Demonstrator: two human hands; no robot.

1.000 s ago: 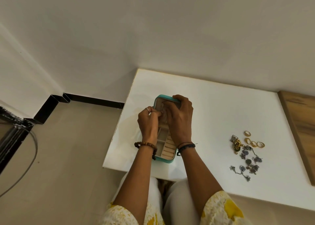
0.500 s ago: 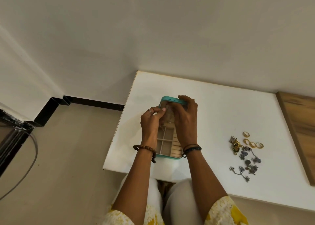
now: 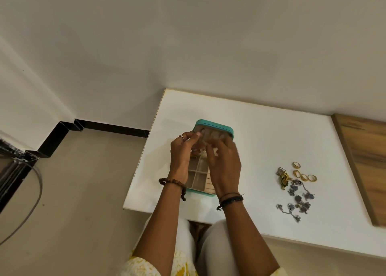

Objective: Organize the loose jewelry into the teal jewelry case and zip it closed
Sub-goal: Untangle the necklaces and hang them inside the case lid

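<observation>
The teal jewelry case (image 3: 213,129) lies open near the left edge of the white table (image 3: 261,133), its lid raised at the far end and its beige compartments facing up. Compared with half a second ago, the right hand (image 3: 224,167) has dropped off the lid's top rim and now hovers, blurred, over the middle of the case, so more of the lid's inner face shows. Its grip is curled over something small and pale, though what cannot be told. The left hand (image 3: 183,152) stays at the lid's left corner, fingertips pressed together against it. The gold rings (image 3: 304,172) and the silver floral necklace (image 3: 298,200) lie unmoved, well apart to the right.
</observation>
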